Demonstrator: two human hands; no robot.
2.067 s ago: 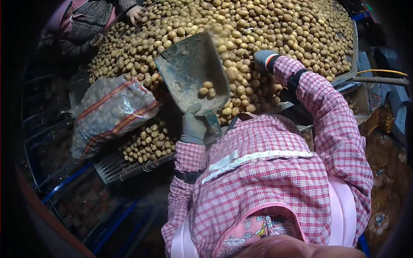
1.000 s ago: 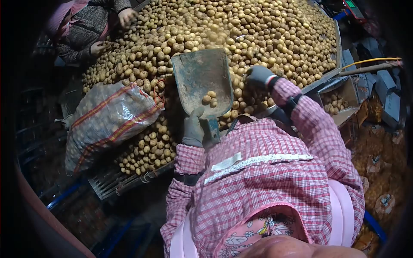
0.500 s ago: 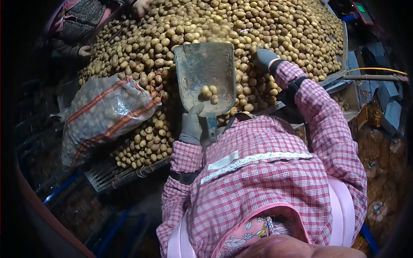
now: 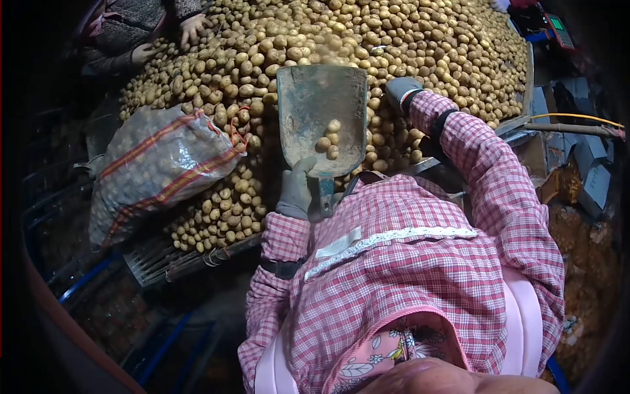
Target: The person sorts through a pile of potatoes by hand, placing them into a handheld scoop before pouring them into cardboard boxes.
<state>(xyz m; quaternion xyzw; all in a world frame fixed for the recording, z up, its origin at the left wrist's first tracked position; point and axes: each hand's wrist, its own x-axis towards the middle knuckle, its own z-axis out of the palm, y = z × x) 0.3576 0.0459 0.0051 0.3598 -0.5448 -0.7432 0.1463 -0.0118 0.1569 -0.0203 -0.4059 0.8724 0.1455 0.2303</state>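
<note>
My left hand (image 4: pixel 296 189), in a grey glove, grips the rear edge of a worn green scoop (image 4: pixel 315 98), its thumb over the rim beside the short handle (image 4: pixel 326 196). Several small potatoes (image 4: pixel 333 139) lie in the scoop near its back. The scoop rests over a large heap of potatoes (image 4: pixel 446 39). To its right, my right hand (image 4: pixel 402 90), also gloved, reaches down onto the heap. Its fingers are turned away from view, so whether they hold a potato is hidden.
A filled mesh sack (image 4: pixel 164 167) with red and yellow stripes leans on the heap at left. A co-worker's hands (image 4: pixel 194 29) touch potatoes at upper left. A metal rim (image 4: pixel 525 85) edges the heap at right, near a pole (image 4: pixel 571 129) and boxes (image 4: pixel 594 177).
The scoop appears slightly further right, and one more potato lies in it. My right hand has shifted slightly left. The co-worker's hands have come further into view over the heap.
</note>
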